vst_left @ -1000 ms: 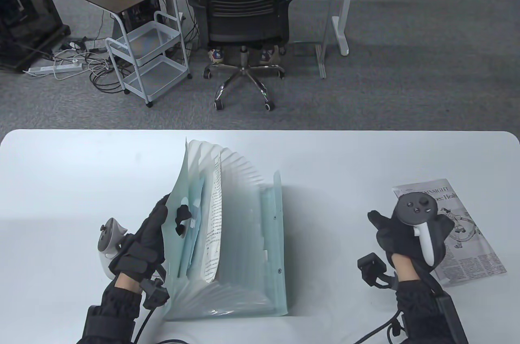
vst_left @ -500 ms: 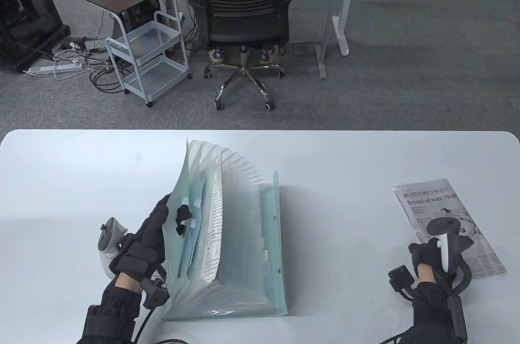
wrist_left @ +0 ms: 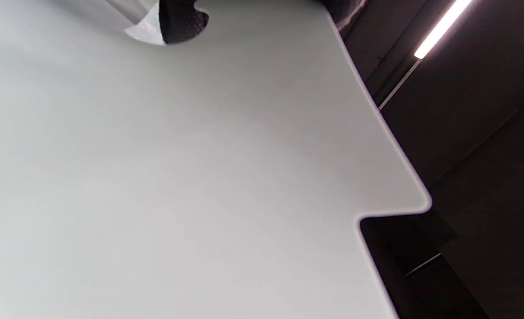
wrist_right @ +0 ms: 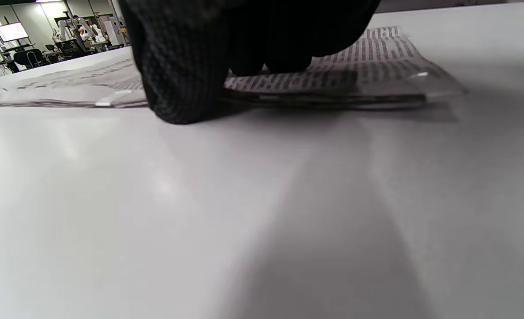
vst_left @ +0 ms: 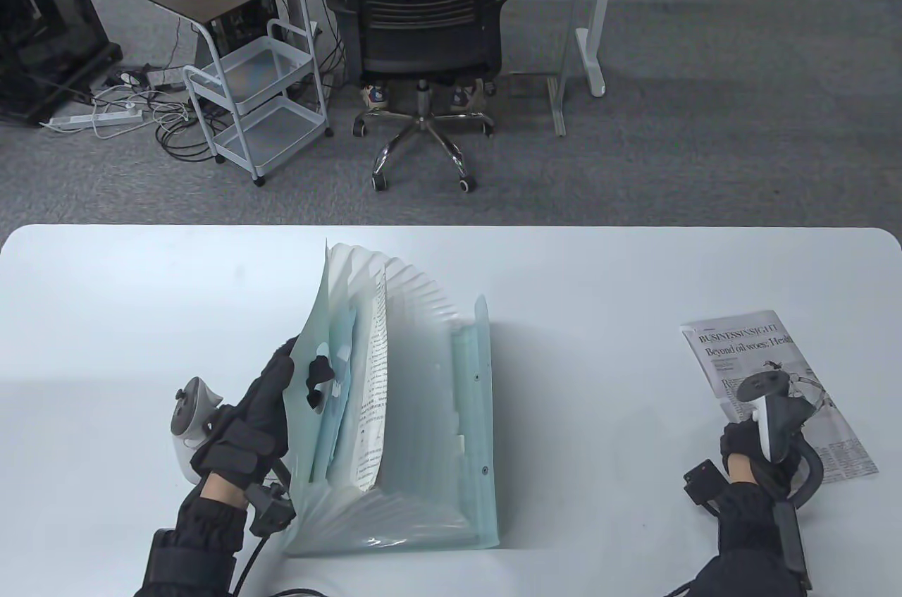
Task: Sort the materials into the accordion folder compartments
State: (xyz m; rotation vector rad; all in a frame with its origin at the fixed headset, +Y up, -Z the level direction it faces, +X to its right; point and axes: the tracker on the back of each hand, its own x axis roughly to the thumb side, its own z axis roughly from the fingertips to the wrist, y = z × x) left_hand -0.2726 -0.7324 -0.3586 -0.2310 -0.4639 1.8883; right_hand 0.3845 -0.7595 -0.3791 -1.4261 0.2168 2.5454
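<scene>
A translucent pale-green accordion folder stands fanned open at the table's middle. A printed sheet stands in one of its front compartments. My left hand grips the folder's front cover and holds it tilted back to the left; a fingertip and the cover's corner show in the left wrist view. A folded newspaper lies flat at the right. My right hand is at its near left edge. In the right wrist view the fingers press on top of the newspaper and the thumb sits against its edge.
The white table ends near my body and at the far side, where an office chair and a white cart stand on the floor. A cable trails from my left wrist.
My right hand has drawn back toward me, from over the newspaper's middle to its near left edge, and come down onto it. The left hand and the folder have not moved.
</scene>
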